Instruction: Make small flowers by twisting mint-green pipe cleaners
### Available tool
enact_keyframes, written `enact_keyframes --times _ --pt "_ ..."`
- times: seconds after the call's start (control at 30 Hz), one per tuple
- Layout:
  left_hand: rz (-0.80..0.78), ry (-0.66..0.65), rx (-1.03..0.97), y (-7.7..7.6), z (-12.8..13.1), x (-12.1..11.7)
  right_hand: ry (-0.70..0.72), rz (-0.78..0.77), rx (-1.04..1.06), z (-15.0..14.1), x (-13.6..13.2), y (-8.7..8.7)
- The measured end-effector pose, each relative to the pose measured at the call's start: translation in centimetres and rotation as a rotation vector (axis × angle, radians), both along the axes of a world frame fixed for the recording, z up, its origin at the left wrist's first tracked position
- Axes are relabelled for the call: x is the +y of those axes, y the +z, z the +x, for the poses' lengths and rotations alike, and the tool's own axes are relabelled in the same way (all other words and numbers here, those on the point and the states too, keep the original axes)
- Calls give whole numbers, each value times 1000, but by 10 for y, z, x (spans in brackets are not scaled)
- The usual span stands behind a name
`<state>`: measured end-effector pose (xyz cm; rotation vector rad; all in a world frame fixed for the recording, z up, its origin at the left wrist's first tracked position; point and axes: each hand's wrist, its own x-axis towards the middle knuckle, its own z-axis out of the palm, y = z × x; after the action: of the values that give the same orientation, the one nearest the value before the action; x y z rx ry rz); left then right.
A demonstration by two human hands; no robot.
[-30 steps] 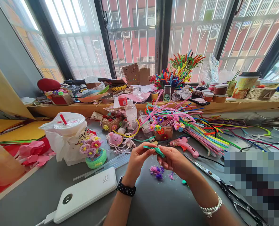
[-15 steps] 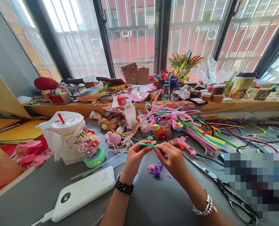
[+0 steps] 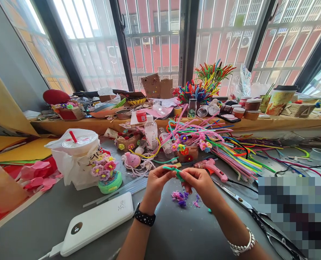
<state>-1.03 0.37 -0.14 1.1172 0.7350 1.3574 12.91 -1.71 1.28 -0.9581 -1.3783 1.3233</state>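
Note:
A short green pipe cleaner is held up above the grey table between both hands. My left hand, with a black dotted watch strap at the wrist, pinches it from the left. From the right, the thumb and fingers of my right hand close on its other end, where the green looks bent or twisted; the exact shape there is partly hidden by fingers. Beneath them lie pink and purple fuzzy scraps. A small green bit rests beside my right forearm.
Large scissors and a pink glue gun lie to the right. Bundled pipe cleaners spread behind them. On the left are a white power bank, a fuzzy flower pot and a bagged drink cup.
My right hand has turned, and the green pipe cleaner's right part now points down at its fingers. A small green bit now shows by my right forearm. The view has shifted slightly.

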Motion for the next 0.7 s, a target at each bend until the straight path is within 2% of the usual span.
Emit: enact_keyframes --times 0.13,0.27,0.37,0.57,0.7 --pt "4 -40 -23 1 0 -1 104 -142 157 2 3 -3" --pt "49 -79 -29 2 0 -2 197 -215 258 3 5 -6" --pt "62 -69 -48 1 0 -2 193 -229 299 2 5 -7" --pt "-37 132 -123 -2 2 2 7 -45 238 -1 7 -6" --pt "-70 139 -158 -5 6 2 -73 137 61 -3 6 -7"
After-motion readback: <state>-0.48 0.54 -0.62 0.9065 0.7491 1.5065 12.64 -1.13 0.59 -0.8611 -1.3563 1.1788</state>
